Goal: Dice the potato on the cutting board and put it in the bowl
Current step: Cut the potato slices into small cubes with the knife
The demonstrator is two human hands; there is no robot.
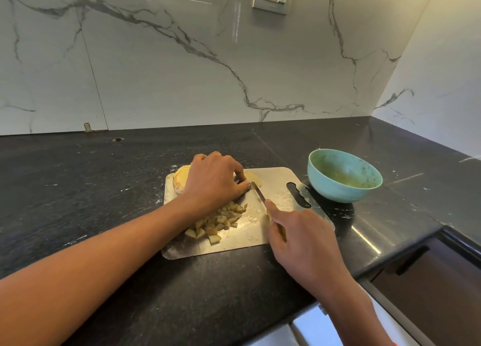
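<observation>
Black counter (104, 189), no writing we can read. Our left hand (213, 181) pins potato slice (253, 179) on cutting board (276, 184); right hand (299, 231) grips knife (258, 193). Dice (216, 223) heaped on board; bowl (343, 176) beside it.

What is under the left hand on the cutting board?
The left hand covers uncut potato: a pale rounded piece shows at its far left, a thin slice by its fingertips near the knife. How much potato lies beneath is hidden.
</observation>
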